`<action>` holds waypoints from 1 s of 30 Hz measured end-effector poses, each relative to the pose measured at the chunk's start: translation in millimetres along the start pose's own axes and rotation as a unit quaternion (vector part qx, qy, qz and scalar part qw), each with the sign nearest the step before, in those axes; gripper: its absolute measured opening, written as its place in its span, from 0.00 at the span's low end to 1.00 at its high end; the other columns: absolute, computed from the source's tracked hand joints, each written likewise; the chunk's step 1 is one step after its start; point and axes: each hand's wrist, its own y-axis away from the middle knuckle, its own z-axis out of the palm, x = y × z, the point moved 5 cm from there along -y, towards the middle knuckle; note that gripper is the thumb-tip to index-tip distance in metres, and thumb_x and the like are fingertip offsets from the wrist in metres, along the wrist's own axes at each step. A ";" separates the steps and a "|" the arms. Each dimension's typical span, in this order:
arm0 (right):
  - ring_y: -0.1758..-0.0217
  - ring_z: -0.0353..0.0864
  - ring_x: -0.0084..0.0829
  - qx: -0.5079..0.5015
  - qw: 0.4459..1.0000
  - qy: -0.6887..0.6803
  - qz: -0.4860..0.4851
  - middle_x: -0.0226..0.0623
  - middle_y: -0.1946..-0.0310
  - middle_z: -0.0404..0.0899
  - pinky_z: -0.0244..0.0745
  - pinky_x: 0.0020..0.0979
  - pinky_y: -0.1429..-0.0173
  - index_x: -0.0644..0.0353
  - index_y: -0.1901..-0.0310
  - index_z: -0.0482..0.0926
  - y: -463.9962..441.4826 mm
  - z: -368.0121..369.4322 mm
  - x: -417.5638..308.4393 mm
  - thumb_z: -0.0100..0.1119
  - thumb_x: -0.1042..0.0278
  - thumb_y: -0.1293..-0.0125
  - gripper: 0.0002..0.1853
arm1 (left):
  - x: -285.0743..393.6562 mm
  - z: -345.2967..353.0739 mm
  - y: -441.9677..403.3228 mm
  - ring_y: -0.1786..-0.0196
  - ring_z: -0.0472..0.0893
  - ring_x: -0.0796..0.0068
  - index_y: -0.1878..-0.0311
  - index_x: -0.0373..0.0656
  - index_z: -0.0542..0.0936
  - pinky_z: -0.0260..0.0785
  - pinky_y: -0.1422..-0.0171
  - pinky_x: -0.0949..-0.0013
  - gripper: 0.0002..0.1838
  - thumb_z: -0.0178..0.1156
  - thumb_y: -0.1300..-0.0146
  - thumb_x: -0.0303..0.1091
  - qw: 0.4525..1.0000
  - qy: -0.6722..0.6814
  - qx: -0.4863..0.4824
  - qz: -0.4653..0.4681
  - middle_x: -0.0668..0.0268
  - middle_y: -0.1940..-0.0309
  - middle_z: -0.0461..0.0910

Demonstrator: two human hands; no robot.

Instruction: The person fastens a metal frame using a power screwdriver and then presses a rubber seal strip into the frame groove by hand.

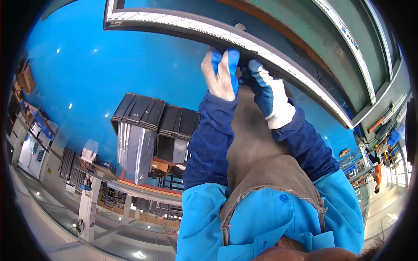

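Note:
A long grey window frame (pixel 300 79), with printed white protective film along its face, crosses the upper part of the view and has a corner at its left end. My left hand (pixel 220 75), in a white glove with blue coating, is closed at the frame's near edge, its fingertips against the dark side. Beside it, my right hand (pixel 271 93), gloved alike, has its fingers curled together just below the same edge. Something dark lies by those fingers, but I cannot make out what it is. The grey-brown apron (pixel 261 135) hangs beneath both hands.
Beyond the frame is a green work surface (pixel 300 26) with another film-covered profile (pixel 348 39). Black crates (pixel 139 111) stand to the left on the blue floor (pixel 87 78). Tools (pixel 383 122) lie at the right, and a person in orange (pixel 377 176) is farther off.

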 end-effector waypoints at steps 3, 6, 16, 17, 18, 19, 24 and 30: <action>0.60 0.79 0.31 -0.032 0.999 -0.004 -0.010 0.43 0.61 0.80 0.77 0.26 0.54 0.70 0.54 0.76 2.2 -0.6 -4.1 0.62 0.69 0.41 0.16 | 1.0 0.2 3.2 0.81 0.69 0.78 0.68 0.32 0.73 0.64 0.74 0.76 0.05 0.51 0.43 0.25 0.999 -0.023 0.024 0.033 0.65 0.82 0.72; 0.57 0.78 0.30 -0.023 0.999 0.036 0.029 0.41 0.58 0.79 0.73 0.26 0.49 0.68 0.51 0.76 -1.2 -6.3 4.4 0.55 0.73 0.38 0.14 | -4.3 -3.3 2.5 0.81 0.69 0.78 0.67 0.31 0.74 0.64 0.73 0.76 0.07 0.52 0.43 0.27 0.997 -0.058 0.021 0.050 0.64 0.80 0.74; 0.55 0.77 0.30 -0.122 0.992 0.021 -0.037 0.41 0.57 0.79 0.70 0.23 0.48 0.68 0.50 0.75 -14.1 12.6 25.2 0.48 0.75 0.34 0.13 | -28.2 -35.5 -11.6 0.66 0.75 0.76 0.50 0.36 0.70 0.66 0.58 0.80 0.17 0.55 0.40 0.34 0.963 0.122 0.087 -0.223 0.61 0.68 0.77; 0.55 0.77 0.29 -0.149 0.988 0.027 -0.045 0.41 0.57 0.79 0.70 0.23 0.48 0.68 0.50 0.75 -14.4 16.5 24.2 0.48 0.75 0.34 0.13 | -30.5 -37.3 -13.4 0.67 0.75 0.77 0.50 0.36 0.70 0.66 0.58 0.80 0.17 0.56 0.41 0.33 0.963 0.117 0.130 -0.206 0.61 0.68 0.77; 0.55 0.77 0.29 -0.175 0.983 0.032 -0.052 0.41 0.57 0.79 0.70 0.23 0.49 0.68 0.50 0.75 -14.3 20.2 23.4 0.48 0.75 0.34 0.13 | -32.6 -39.1 -14.7 0.67 0.75 0.77 0.50 0.37 0.70 0.67 0.58 0.80 0.17 0.56 0.41 0.33 0.961 0.111 0.172 -0.188 0.61 0.68 0.77; 0.54 0.77 0.31 -0.141 0.990 -0.002 -0.009 0.43 0.56 0.78 0.69 0.25 0.46 0.69 0.50 0.74 -20.2 20.5 26.3 0.48 0.74 0.34 0.14 | -35.1 -39.3 -16.3 0.66 0.75 0.77 0.49 0.35 0.69 0.67 0.56 0.79 0.18 0.55 0.41 0.31 0.968 0.090 0.171 -0.158 0.59 0.65 0.76; 0.52 0.76 0.34 -0.022 0.980 -0.130 0.151 0.47 0.55 0.77 0.69 0.30 0.42 0.71 0.48 0.71 -31.7 24.5 37.5 0.52 0.72 0.36 0.16 | -30.7 -45.6 -15.2 0.62 0.75 0.75 0.46 0.30 0.65 0.69 0.49 0.75 0.19 0.54 0.40 0.24 0.980 0.055 0.166 -0.100 0.53 0.57 0.73; 0.57 0.77 0.31 -0.154 0.984 -0.079 0.052 0.43 0.59 0.78 0.72 0.30 0.47 0.67 0.49 0.73 -25.3 30.5 16.8 0.54 0.65 0.36 0.17 | -69.5 -68.2 -38.5 0.61 0.75 0.74 0.47 0.31 0.65 0.69 0.48 0.74 0.17 0.53 0.40 0.23 0.968 0.186 0.100 -0.134 0.52 0.58 0.73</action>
